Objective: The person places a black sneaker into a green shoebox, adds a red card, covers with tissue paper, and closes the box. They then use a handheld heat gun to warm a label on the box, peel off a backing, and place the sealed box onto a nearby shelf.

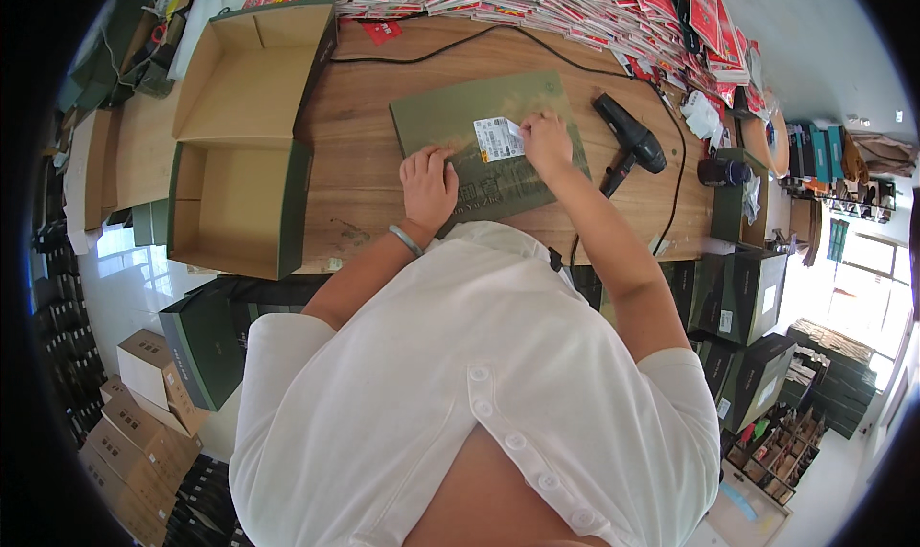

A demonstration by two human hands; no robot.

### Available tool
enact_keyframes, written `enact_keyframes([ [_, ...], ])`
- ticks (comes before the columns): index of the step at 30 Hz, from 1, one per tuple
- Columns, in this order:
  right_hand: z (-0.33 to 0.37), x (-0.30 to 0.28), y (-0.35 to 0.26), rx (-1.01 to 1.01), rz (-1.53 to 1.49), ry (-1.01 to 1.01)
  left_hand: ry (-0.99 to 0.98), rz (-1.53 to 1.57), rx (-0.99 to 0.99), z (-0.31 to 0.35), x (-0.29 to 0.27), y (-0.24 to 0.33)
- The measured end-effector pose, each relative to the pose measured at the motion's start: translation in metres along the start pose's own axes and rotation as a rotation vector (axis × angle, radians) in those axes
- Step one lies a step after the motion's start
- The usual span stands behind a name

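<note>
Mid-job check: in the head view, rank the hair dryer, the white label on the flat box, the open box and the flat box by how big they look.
1. Open box, with its lid raised
2. Flat box
3. Hair dryer
4. White label

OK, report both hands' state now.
Left hand: open, resting on the flat olive-green cardboard box.
Right hand: closed, pinching the white rectangular paper label's edge.
</note>
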State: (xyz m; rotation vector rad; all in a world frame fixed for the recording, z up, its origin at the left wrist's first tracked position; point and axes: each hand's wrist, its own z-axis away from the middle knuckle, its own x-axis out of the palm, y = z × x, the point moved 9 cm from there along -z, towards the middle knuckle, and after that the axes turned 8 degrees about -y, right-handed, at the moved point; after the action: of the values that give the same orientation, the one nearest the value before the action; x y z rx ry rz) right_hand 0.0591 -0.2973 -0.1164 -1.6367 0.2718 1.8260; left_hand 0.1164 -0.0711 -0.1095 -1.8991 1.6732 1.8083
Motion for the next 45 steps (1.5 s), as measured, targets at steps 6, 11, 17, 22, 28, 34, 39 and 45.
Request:
enact_keyframes([
  [6,-0.004,0.001,-0.006,0.004,0.157,-0.014,0.0,0.015,0.008,-0.002,-0.003,0.002],
  [11,-0.013,-0.003,0.0,0.124,0.158,-0.083,0.002,0.018,0.008,-0.002,-0.003,0.001],
  [17,-0.021,-0.017,0.017,0.244,-0.024,-0.153,0.016,0.021,0.015,-0.002,-0.003,0.0],
  [22,0.001,-0.025,0.035,0.184,-0.234,0.009,0.025,0.03,0.014,0.0,-0.002,0.0],
  [28,0.027,-0.004,0.032,0.045,-0.139,0.028,0.013,0.048,-0.009,0.0,-0.003,-0.001],
  [34,0.009,0.005,0.037,-0.047,-0.213,-0.016,0.007,0.043,-0.001,0.0,-0.002,-0.002],
  [39,0.005,0.002,0.033,-0.076,-0.097,0.009,0.025,0.047,0.0,0.0,-0.003,-0.001],
  [45,0.002,0.001,0.033,-0.014,-0.098,-0.067,0.013,0.057,-0.014,0.001,-0.002,-0.003],
])
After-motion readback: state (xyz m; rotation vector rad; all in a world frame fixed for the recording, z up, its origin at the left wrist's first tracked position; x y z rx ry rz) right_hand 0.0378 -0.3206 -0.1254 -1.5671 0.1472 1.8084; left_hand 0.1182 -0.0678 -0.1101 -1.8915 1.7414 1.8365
